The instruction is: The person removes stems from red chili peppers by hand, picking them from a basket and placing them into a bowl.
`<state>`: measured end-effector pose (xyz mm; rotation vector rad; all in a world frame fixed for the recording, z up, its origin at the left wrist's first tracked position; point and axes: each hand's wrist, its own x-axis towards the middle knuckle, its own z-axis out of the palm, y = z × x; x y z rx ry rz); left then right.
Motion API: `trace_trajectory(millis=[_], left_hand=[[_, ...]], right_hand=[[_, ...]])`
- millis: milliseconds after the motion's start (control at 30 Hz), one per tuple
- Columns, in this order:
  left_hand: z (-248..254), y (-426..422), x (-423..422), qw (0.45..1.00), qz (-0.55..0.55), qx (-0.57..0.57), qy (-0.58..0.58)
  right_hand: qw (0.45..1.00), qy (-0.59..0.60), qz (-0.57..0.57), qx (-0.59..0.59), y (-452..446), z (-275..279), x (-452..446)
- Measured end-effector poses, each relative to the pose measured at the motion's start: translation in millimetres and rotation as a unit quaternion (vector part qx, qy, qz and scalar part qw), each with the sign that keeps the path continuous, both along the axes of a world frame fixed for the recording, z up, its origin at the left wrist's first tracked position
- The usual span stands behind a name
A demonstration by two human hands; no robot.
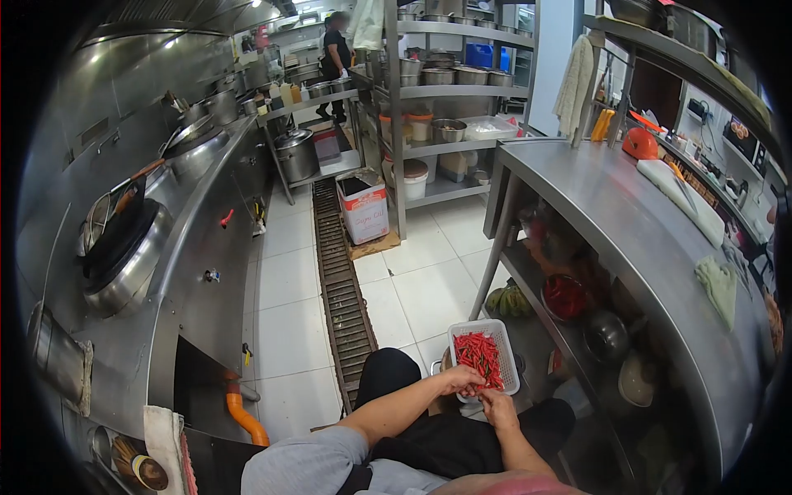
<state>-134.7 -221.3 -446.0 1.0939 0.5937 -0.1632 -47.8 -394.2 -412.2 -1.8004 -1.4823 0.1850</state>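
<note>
While the head view looks down past the knees, both bare hands work at the near edge of a white, rectangular, perforated plastic basket, just beside the stainless-steel bench. Inside it, a heap of slim, glossy red chillies! Here's the left hand, fingers drawn together over the near end; here's the right hand, almost touching it, fingers curled in. Is a chilli pinched between them? Can't tell from here; too small, too much hidden.

And the progress? Plenty seems left to handle, judging by that heap, but which chillies are done, nobody could call. Down on the shelf, a round bowl with red contents; whether it counts towards this, I can't say.

Now the lie of things: the basket's long axis runs away from the person, its far end leaning slightly left, while the chillies point every way, crisscrossed, with no shared direction.
</note>
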Motion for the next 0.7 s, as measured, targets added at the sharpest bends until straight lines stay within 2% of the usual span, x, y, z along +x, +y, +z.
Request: trace_trajectory(millis=[67, 100, 167, 367, 467, 700], left_hand=[[1, 0, 3, 1.000, 0.002, 0.006, 0.014], [0, 1, 4, 0.999, 0.039, 0.008, 0.015], [-2, 4, 8, 0.997, 0.078, -0.010, 0.015], [17, -6, 13, 0.993, 0.118, -0.025, 0.004], [5, -7, 19, 0.995, 0.099, -0.028, 0.003], [-7, -13, 30, 0.997, 0.074, 0.008, 0.015]], right_hand=[[0.997, -0.007, -0.023, -0.075, -3, -4, 1], [0.997, -0.005, -0.025, -0.075, -4, -10, 3], [0.976, 0.117, -0.091, -0.158, -7, -26, 11], [0.965, 0.174, -0.108, -0.166, -13, -28, 16], [0.979, 0.113, -0.098, -0.141, -18, -36, 20], [0.966, 0.135, -0.118, -0.186, -25, -37, 26]])
